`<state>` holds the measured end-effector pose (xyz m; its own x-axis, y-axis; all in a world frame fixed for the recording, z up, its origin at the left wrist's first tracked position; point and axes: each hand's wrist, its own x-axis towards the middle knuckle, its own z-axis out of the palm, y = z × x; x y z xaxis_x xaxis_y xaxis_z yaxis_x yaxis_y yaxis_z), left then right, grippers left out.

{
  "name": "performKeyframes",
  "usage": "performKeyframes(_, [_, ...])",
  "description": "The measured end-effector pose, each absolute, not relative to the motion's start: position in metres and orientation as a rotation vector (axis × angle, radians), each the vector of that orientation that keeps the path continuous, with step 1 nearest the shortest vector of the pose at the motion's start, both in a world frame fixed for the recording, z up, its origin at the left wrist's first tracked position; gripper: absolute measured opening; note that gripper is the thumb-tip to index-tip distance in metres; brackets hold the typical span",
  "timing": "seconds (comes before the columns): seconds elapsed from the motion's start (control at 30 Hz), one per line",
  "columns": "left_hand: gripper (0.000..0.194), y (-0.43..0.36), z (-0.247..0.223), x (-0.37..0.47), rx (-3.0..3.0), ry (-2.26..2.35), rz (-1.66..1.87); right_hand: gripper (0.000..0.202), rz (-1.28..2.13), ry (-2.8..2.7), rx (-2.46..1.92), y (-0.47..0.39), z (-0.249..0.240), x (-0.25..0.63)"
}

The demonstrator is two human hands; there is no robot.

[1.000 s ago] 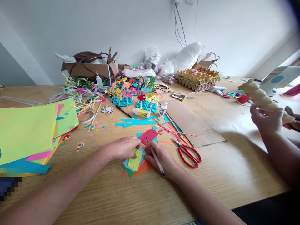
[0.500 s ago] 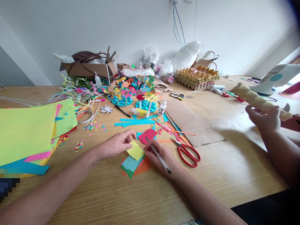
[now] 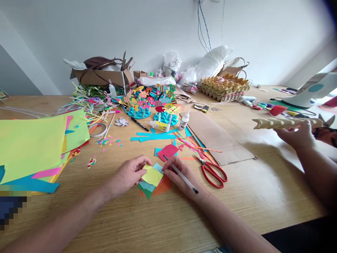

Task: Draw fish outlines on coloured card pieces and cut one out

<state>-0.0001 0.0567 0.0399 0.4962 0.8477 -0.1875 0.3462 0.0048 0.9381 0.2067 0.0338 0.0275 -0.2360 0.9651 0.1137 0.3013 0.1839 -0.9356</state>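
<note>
Yellow paper piece (image 3: 153,175), outline drawn on it: left of the red-handled scissors (image 3: 212,174), overlapping light-blue paper (image 3: 158,167) and green paper (image 3: 147,193). Left hand (image 3: 130,174): fingers closed, pinching its left corner. Right hand (image 3: 181,184), just left of scissors: fingers curled round pen (image 3: 183,177); cannot tell whether they also grip yellow paper. Red paper (image 3: 167,152) left of and beyond scissors; cardboard sheet (image 3: 218,138) beyond scissors, flat on desk (image 3: 126,221).

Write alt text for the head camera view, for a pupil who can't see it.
The left hand holds a yellow paper piece with a drawn outline; the right hand holds a pen. Red-handled scissors lie on the wooden table, with colourful paper fish standing beyond.
</note>
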Motion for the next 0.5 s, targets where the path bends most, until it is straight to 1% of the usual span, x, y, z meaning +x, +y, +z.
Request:
performKeyframes(0.2, [0.025, 0.068, 0.042, 0.001, 1.691, 1.040, 0.448, 0.004, 0.938, -1.777, -1.204, 0.032, 0.030, 0.207])
performKeyframes(0.27, [0.021, 0.074, 0.045, 0.002, 1.764, 1.032, 0.392, 0.005, 0.918, -1.787, -1.197, 0.031, 0.030, 0.207])
performKeyframes(0.33, [0.013, 0.083, 0.051, 0.005, 1.860, 1.021, 0.319, 0.007, 0.897, -1.788, -1.200, 0.031, 0.030, 0.207])
performKeyframes(0.4, [0.010, 0.091, 0.057, 0.009, 1.954, 0.997, 0.229, 0.008, 0.879, -1.785, -1.208, 0.030, 0.030, 0.207])
performKeyframes(0.5, [0.013, 0.100, 0.064, 0.019, 2.076, 0.929, 0.101, 0.009, 0.844, -1.776, -1.219, 0.030, 0.030, 0.207])
